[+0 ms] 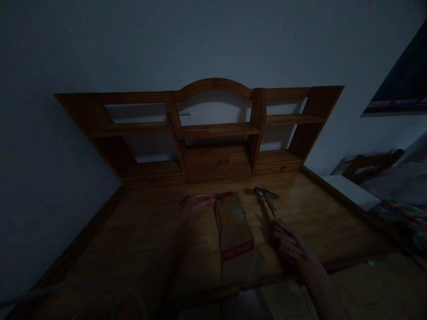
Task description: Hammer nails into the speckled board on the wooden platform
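Note:
My right hand (pixel 288 242) is closed around the wooden handle of a hammer (pixel 271 206). The dark hammer head is at the far end, just above the desk, right of the cardboard. My left hand (pixel 199 202) is pinched at the far left corner of a flat piece of cardboard (pixel 236 226). What its fingertips hold is too small and dark to make out. The cardboard has dark speckles, an orange-brown patch and red printed bands, and lies lengthwise on the wooden desk (pixel 140 222).
An open wooden shelf unit (pixel 218 130) stands along the desk's back, against the wall. A small dark item (pixel 183 201) lies left of my left hand. Beyond the right edge are a white surface (pixel 348 189) and a wooden chair back (pixel 373 163). The light is dim.

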A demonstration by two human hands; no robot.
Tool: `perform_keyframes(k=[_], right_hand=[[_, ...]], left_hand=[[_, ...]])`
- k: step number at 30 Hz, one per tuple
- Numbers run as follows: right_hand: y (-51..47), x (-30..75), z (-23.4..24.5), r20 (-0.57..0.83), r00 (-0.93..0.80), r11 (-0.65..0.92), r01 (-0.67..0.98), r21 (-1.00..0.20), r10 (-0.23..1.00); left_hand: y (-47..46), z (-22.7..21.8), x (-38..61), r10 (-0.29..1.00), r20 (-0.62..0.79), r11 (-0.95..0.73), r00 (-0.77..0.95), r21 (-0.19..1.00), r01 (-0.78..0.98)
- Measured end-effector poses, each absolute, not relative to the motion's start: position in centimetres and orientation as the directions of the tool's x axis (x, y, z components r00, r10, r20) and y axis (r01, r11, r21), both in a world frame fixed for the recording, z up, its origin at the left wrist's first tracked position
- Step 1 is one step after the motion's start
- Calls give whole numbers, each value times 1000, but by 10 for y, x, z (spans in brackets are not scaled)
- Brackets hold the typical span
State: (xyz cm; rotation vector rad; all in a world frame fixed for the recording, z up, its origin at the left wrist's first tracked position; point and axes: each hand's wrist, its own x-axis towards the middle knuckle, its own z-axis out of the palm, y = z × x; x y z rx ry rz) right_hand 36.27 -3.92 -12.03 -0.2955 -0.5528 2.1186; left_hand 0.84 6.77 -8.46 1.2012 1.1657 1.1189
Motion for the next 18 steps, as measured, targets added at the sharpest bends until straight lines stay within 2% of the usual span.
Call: perform_keyframes(k=[4,8,12,18], right_hand=[[-39,363,-119,-2,-556,-480,-717,-506,831],[-36,364,-119,10,-612,-528,-690,-496,791],[-37,364,-120,40,-585,-496,-719,-487,810],[-40,365,-121,44,-559,-467,-731,-498,828]], left_hand=[[65,-85,13,997,-67,70,41,996,-53],[66,-81,21,1000,11,-10,27,1000,-29],[63,-77,32,994,108,-107,-33,994,35],[58,-83,44,993,85,-81,-82,995,50]])
